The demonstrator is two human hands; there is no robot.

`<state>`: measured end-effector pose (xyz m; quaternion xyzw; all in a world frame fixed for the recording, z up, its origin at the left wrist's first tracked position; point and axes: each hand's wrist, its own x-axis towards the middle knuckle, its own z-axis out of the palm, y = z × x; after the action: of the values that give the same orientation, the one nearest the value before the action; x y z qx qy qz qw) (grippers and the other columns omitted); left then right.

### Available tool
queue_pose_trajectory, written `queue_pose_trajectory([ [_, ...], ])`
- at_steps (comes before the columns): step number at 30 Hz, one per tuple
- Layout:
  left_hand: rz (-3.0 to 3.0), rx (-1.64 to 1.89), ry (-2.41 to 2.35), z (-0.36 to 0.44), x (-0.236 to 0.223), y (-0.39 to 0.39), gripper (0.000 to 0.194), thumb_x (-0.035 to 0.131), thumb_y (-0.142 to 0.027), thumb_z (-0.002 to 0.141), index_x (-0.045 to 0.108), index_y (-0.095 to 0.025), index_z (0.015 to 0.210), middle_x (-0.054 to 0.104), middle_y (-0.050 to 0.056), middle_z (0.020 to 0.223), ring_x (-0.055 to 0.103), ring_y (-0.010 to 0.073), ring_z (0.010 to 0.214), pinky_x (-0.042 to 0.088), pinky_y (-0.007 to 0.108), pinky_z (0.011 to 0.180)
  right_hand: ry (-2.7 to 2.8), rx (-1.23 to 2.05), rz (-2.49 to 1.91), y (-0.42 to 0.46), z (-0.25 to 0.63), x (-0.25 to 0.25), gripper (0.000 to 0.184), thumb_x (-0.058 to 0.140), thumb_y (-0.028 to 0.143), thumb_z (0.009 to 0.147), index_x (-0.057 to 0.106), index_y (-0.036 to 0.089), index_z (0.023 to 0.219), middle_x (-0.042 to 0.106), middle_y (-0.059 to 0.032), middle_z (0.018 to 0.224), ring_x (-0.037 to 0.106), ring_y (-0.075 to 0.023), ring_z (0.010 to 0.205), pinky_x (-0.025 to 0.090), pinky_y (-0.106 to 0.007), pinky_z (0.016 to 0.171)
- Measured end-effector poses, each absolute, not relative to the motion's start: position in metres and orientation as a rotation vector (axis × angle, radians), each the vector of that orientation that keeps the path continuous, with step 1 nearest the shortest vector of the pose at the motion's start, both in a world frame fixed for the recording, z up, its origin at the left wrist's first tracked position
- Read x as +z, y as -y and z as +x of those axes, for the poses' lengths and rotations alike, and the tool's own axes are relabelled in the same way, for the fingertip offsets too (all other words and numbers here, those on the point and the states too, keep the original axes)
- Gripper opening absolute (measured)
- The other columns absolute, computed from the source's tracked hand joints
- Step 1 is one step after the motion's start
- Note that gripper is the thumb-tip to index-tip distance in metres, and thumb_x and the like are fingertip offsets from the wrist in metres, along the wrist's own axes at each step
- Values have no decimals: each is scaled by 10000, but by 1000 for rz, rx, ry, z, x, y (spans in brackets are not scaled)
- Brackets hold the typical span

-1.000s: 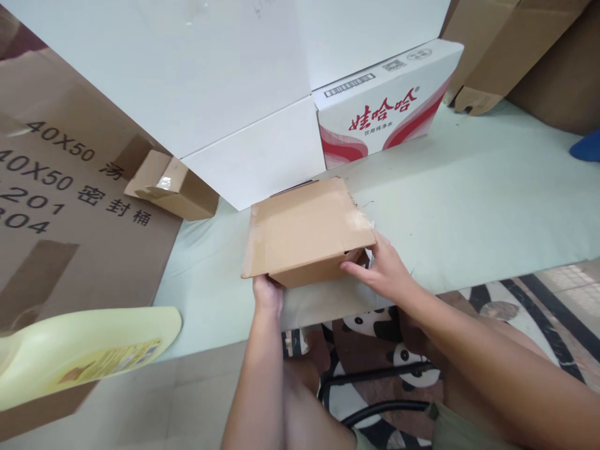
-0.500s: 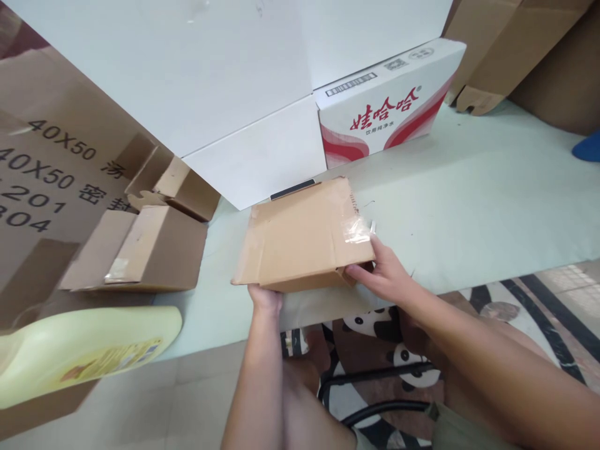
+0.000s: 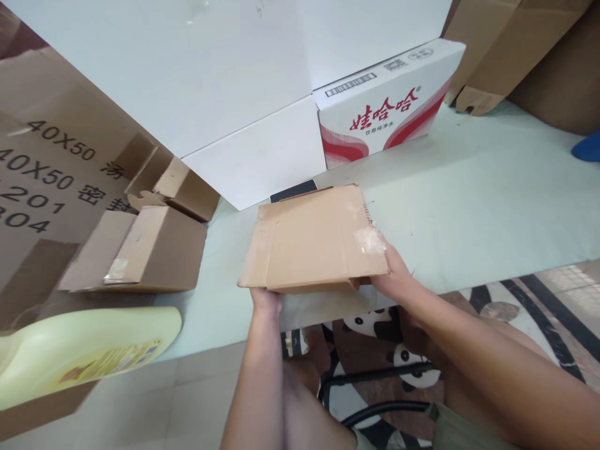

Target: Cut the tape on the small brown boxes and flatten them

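Note:
A small brown cardboard box [image 3: 309, 240] with open flaps is held between my hands over the front part of the table. Clear tape shines on its right flap. My left hand [image 3: 266, 301] supports it from below at the near left corner, the fingers hidden underneath. At the right end, my right hand [image 3: 394, 270] grips the box, with its fingers mostly behind the flap. Just beyond the box lies a flat black object [image 3: 295, 190], partly covered by it.
White boxes [image 3: 262, 156] and a white-and-red water carton [image 3: 379, 119] line the back of the pale green table [image 3: 469, 206]. Open brown boxes [image 3: 173, 250] and a pale yellow bottle [image 3: 94, 350] are at left. A blue object [image 3: 588, 147] sits at the right edge.
The box has shifted a little right and towards me, uncovering more of the black object. My right hand has moved right, and its thumb is now hidden behind the flap.

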<state>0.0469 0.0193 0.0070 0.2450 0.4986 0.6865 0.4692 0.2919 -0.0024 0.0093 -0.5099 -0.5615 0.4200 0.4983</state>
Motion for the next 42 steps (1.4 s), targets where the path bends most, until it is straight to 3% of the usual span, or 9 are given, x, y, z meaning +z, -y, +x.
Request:
queue_pose_trajectory([
  [3, 623, 1666, -1197, 49, 7, -18, 402, 726, -570, 682, 758, -242, 912, 780, 73, 1049, 694, 288, 1105, 557, 359, 883, 1245, 1078, -1252, 1, 293, 2, 413, 649, 362, 785, 580, 208, 1162, 735, -64, 855, 728, -284, 833, 603, -398, 647],
  [7, 629, 1672, -1180, 52, 8, -18, 424, 764, -587, 629, 765, -256, 896, 778, 64, 1101, 693, 291, 1120, 573, 340, 842, 1120, 1214, -1302, -1, 294, -4, 235, 625, 325, 778, 602, 203, 978, 670, -23, 676, 689, -248, 643, 569, -361, 515],
  [15, 505, 1554, -1215, 44, 12, -18, 301, 687, -489, 787, 756, -237, 935, 785, 64, 1000, 738, 253, 974, 582, 335, 770, 1129, 1098, -1172, -3, 295, -5, 319, 686, 484, 768, 639, 248, 976, 744, -63, 936, 719, -299, 977, 607, -458, 832],
  [21, 501, 1524, -1170, 45, 18, -18, 236, 684, -427, 819, 734, -216, 910, 785, 43, 933, 744, 216, 812, 578, 313, 715, 1155, 1132, -1160, -1, 296, -4, 396, 679, 632, 740, 673, 269, 898, 727, -60, 855, 705, -312, 918, 590, -457, 782],
  [31, 513, 1544, -1214, 46, 16, -17, 242, 713, -399, 792, 744, -209, 938, 789, 40, 930, 737, 215, 807, 574, 315, 733, 1124, 1012, -1251, 1, 300, 8, 378, 633, 646, 730, 639, 270, 761, 720, -68, 812, 687, -331, 974, 578, -439, 762],
  [42, 503, 1559, -1220, 45, 13, -18, 263, 753, -392, 740, 748, -216, 936, 791, 32, 908, 737, 212, 770, 572, 311, 705, 1111, 1044, -1265, 1, 299, 4, 431, 636, 704, 722, 644, 285, 821, 684, -51, 750, 680, -319, 883, 562, -424, 694],
])
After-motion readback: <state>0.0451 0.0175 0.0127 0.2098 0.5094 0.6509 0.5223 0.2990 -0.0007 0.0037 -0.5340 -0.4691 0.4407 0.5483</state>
